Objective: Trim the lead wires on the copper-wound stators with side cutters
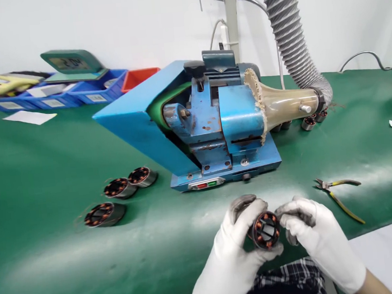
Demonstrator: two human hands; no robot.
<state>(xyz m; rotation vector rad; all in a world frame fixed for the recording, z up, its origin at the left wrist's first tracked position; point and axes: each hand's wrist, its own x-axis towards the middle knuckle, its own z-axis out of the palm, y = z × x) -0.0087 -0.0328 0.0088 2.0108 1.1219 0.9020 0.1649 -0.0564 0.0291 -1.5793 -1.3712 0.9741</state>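
Note:
My left hand [241,235], in a white glove with greyed fingertips, is wrapped round a motor stator [266,231]. The stator's open end, ringed with copper windings, faces up toward me above the table's front edge. At its right rim, my gloved right hand [302,220] has thumb and fingers pinched together; whatever they grip is too small to make out. Diagonal cutters [339,193] with yellow handles lie spread on the table to the right. Left of the hands stand several more stators [105,214], some with fine wires sticking out.
A blue belt-driven machine [241,115] stands behind my hands, joined to a grey ribbed hose [289,31]. More stators [308,123] sit beneath the hose end. Blue bins [98,88], a red bin [139,78] and a green digital display [72,63] line the back of the green table [46,180].

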